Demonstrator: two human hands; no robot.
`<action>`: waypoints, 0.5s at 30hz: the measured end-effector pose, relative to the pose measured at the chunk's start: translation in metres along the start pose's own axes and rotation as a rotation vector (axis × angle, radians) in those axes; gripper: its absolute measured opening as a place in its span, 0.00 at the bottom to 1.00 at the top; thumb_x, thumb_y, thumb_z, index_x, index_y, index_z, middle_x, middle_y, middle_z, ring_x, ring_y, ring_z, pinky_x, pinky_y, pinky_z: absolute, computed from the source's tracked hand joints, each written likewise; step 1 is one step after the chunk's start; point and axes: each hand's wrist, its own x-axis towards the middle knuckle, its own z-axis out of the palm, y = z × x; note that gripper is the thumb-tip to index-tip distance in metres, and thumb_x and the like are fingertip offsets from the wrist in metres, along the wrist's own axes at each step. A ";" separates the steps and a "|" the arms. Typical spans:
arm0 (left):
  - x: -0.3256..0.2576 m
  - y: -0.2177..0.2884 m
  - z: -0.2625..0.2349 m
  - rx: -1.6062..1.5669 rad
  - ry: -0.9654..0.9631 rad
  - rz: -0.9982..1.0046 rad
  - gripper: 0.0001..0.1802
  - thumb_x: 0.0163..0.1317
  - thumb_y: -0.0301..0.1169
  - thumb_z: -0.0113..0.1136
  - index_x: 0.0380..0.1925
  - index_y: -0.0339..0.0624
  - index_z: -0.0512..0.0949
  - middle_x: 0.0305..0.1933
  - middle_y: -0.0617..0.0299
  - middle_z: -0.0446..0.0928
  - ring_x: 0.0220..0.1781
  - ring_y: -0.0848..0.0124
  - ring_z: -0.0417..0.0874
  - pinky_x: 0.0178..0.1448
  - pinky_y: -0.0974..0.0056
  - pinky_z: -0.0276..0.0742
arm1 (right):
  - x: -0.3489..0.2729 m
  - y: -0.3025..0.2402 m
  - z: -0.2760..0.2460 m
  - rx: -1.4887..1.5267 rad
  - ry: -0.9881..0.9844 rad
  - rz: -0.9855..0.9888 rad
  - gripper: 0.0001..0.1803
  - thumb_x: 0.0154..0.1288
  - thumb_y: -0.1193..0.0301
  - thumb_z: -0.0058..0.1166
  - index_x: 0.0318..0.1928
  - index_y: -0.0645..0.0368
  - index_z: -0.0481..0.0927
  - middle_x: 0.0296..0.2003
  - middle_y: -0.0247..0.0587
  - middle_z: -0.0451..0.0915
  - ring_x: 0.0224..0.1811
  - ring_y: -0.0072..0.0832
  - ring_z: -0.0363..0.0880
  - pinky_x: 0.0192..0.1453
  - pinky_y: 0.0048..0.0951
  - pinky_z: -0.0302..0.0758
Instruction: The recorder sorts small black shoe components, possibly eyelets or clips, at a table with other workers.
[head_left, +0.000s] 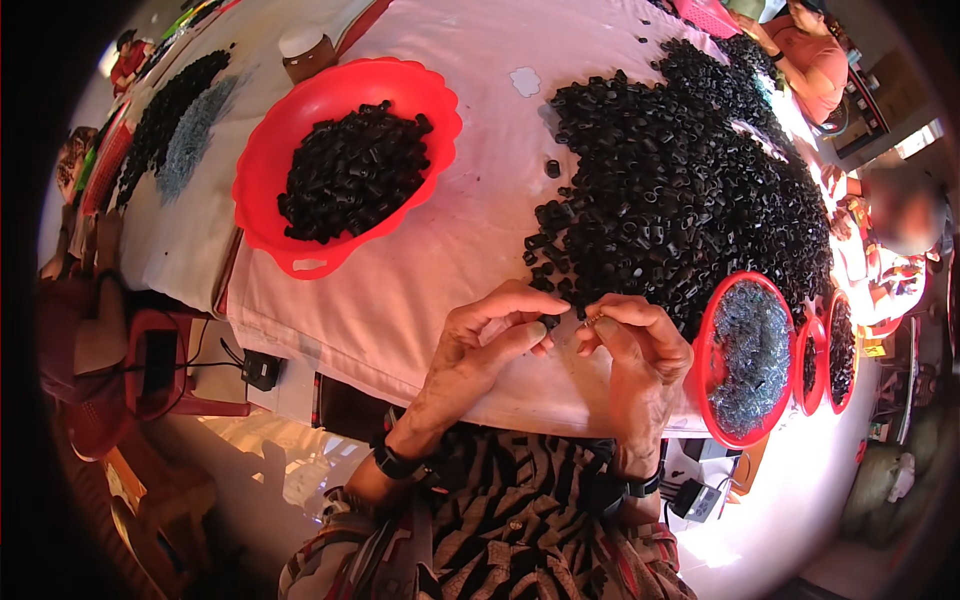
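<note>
"Fingers (528, 296) of the left hand (478, 345): how do they stand?"

"Thumb and forefinger pinch 1 small black piece (549, 321) over a pale pink cloth (485, 190), partly hidden by the thumb."

"And the right hand (645, 355)?"

"Thumb and forefinger press together, just beside the left; something tiny and yellowish (596, 317) shows at the tips, too small to name."

"What lies around?"

"A heap of black pieces (690, 180) spreads just beyond the fingertips. A red scalloped bowl (265, 190) of similar pieces (355, 170) sits to the left, well apart; a red basin (702, 370) of bluish clear bits (750, 340) stands near the right hand."
</note>
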 end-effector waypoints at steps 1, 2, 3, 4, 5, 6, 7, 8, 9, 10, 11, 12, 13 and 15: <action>0.000 0.000 -0.001 -0.001 0.002 -0.001 0.14 0.64 0.20 0.55 0.50 0.34 0.80 0.41 0.57 0.80 0.42 0.72 0.80 0.48 0.67 0.76 | 0.000 0.001 -0.001 0.021 -0.003 0.021 0.06 0.64 0.84 0.54 0.40 0.65 0.82 0.42 0.49 0.82 0.34 0.30 0.83 0.37 0.28 0.79; 0.000 -0.001 -0.001 -0.026 0.010 -0.023 0.13 0.63 0.20 0.56 0.48 0.34 0.80 0.42 0.57 0.80 0.42 0.72 0.80 0.48 0.67 0.76 | 0.000 0.002 -0.002 0.020 -0.004 0.023 0.06 0.64 0.84 0.54 0.40 0.65 0.82 0.42 0.49 0.82 0.34 0.30 0.83 0.37 0.28 0.79; 0.000 -0.001 -0.002 -0.050 0.016 -0.044 0.12 0.62 0.19 0.57 0.46 0.34 0.80 0.42 0.57 0.80 0.42 0.72 0.80 0.49 0.67 0.76 | 0.000 0.002 -0.004 0.062 -0.018 0.039 0.06 0.64 0.84 0.56 0.40 0.66 0.82 0.42 0.47 0.82 0.35 0.29 0.83 0.38 0.28 0.79; -0.001 -0.003 -0.001 -0.051 0.017 -0.045 0.12 0.62 0.19 0.57 0.46 0.34 0.80 0.42 0.57 0.80 0.42 0.72 0.80 0.49 0.67 0.76 | 0.000 0.003 -0.005 0.103 -0.031 0.055 0.05 0.64 0.84 0.57 0.40 0.66 0.82 0.41 0.46 0.82 0.36 0.29 0.83 0.39 0.28 0.80; -0.001 -0.005 0.001 -0.071 0.039 -0.019 0.11 0.62 0.18 0.58 0.44 0.35 0.79 0.42 0.56 0.80 0.42 0.72 0.80 0.49 0.67 0.76 | 0.000 0.004 -0.006 0.103 -0.032 0.056 0.05 0.64 0.84 0.57 0.40 0.66 0.82 0.41 0.46 0.82 0.36 0.29 0.83 0.39 0.28 0.80; -0.001 -0.007 0.002 -0.091 0.061 0.007 0.09 0.61 0.18 0.59 0.42 0.35 0.79 0.42 0.56 0.81 0.43 0.71 0.81 0.49 0.66 0.76 | 0.001 0.005 -0.007 0.117 -0.032 0.052 0.05 0.64 0.84 0.57 0.40 0.66 0.82 0.41 0.46 0.82 0.35 0.28 0.83 0.38 0.28 0.79; -0.001 -0.005 0.003 -0.091 0.062 0.008 0.09 0.61 0.18 0.59 0.42 0.35 0.79 0.42 0.56 0.81 0.43 0.71 0.81 0.49 0.66 0.76 | 0.001 0.006 -0.007 0.131 -0.032 0.048 0.05 0.64 0.84 0.57 0.39 0.65 0.82 0.41 0.46 0.83 0.35 0.28 0.83 0.38 0.28 0.79; -0.001 -0.002 0.004 -0.136 0.065 -0.046 0.08 0.61 0.17 0.59 0.41 0.35 0.78 0.43 0.55 0.81 0.43 0.70 0.81 0.49 0.66 0.77 | 0.001 0.005 -0.006 0.131 -0.033 0.049 0.05 0.64 0.84 0.57 0.39 0.65 0.82 0.41 0.46 0.83 0.35 0.28 0.83 0.38 0.28 0.79; -0.001 0.000 0.005 -0.179 0.069 -0.100 0.08 0.60 0.16 0.59 0.39 0.36 0.77 0.43 0.55 0.81 0.43 0.69 0.82 0.50 0.65 0.78 | 0.000 0.005 -0.003 0.111 -0.032 0.017 0.05 0.65 0.84 0.55 0.40 0.65 0.81 0.41 0.48 0.82 0.34 0.28 0.82 0.36 0.28 0.77; 0.000 -0.002 0.004 -0.179 0.069 -0.099 0.08 0.60 0.16 0.59 0.39 0.36 0.77 0.43 0.55 0.81 0.43 0.69 0.82 0.50 0.65 0.78 | 0.000 0.005 -0.001 0.091 -0.030 -0.015 0.05 0.65 0.83 0.54 0.40 0.65 0.81 0.41 0.49 0.82 0.33 0.27 0.81 0.34 0.27 0.76; 0.000 -0.006 0.001 -0.244 0.046 -0.101 0.07 0.61 0.17 0.61 0.39 0.36 0.78 0.44 0.56 0.80 0.45 0.70 0.82 0.52 0.64 0.80 | -0.001 0.006 0.001 0.092 -0.031 -0.014 0.05 0.65 0.83 0.54 0.40 0.65 0.81 0.41 0.49 0.82 0.33 0.27 0.81 0.34 0.27 0.76; 0.001 -0.009 0.000 -0.310 0.022 -0.103 0.06 0.62 0.18 0.63 0.38 0.37 0.78 0.46 0.57 0.80 0.48 0.70 0.83 0.53 0.63 0.83 | -0.001 0.008 0.002 0.086 -0.021 -0.032 0.05 0.65 0.84 0.54 0.40 0.65 0.81 0.41 0.49 0.82 0.32 0.26 0.81 0.33 0.26 0.75; 0.001 -0.008 0.001 -0.310 0.023 -0.103 0.06 0.62 0.18 0.63 0.38 0.37 0.78 0.46 0.57 0.80 0.48 0.70 0.83 0.53 0.63 0.83 | 0.000 0.008 0.003 0.081 -0.010 -0.050 0.05 0.65 0.84 0.55 0.40 0.65 0.81 0.41 0.49 0.82 0.31 0.25 0.80 0.32 0.25 0.74; 0.002 -0.008 0.002 -0.347 0.026 -0.146 0.06 0.61 0.18 0.64 0.38 0.36 0.78 0.46 0.56 0.81 0.46 0.69 0.84 0.52 0.64 0.83 | -0.001 0.006 0.005 0.050 -0.007 -0.060 0.06 0.65 0.85 0.55 0.40 0.65 0.80 0.41 0.49 0.82 0.30 0.24 0.79 0.31 0.23 0.73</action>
